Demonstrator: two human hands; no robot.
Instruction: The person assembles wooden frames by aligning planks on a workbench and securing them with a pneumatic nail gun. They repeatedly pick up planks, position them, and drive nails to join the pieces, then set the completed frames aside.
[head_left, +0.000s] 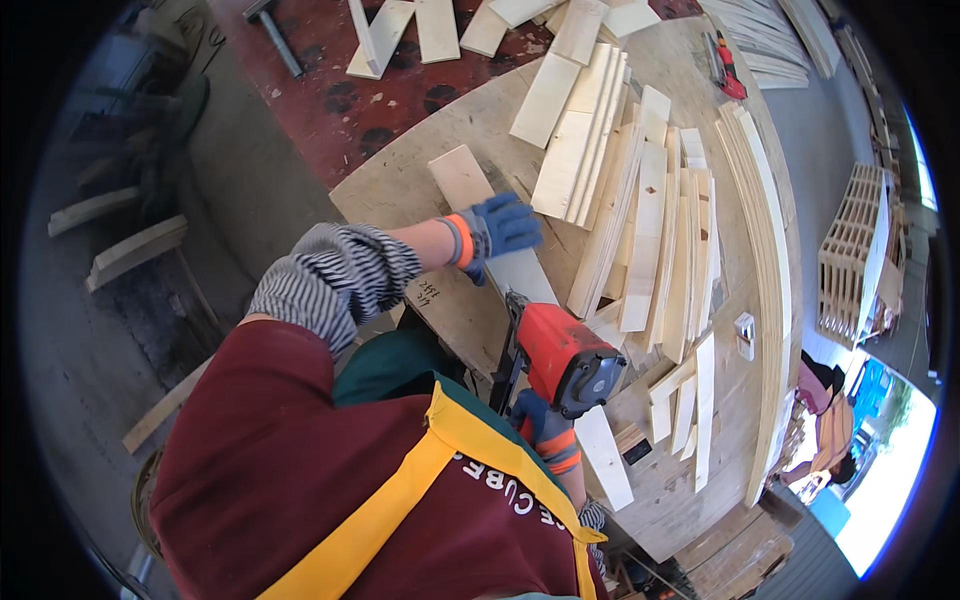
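Observation:
A long, pale wooden board (526, 277) lies across the near side of the worktable. My left hand (505, 232), in a blue glove with an orange cuff, rests on it with the fingers stretched out over its top. My right hand (542, 418), gloved alike, is wrapped round the handle of a red and black nail gun (562, 352). The gun's nose points away from me and sits at the board, just nearer than my left hand; whether it touches the wood I cannot tell. Its body hides part of the board, and pale wood (603, 458) shows again beyond it.
Several stacked wood strips (650, 235) cover the middle of the worktable (400, 165). Long strips (765, 270) line its right edge. A red-handled tool (729, 72) lies at the far right, a hammer (275, 38) at the far left. Another person (828, 420) is at the right.

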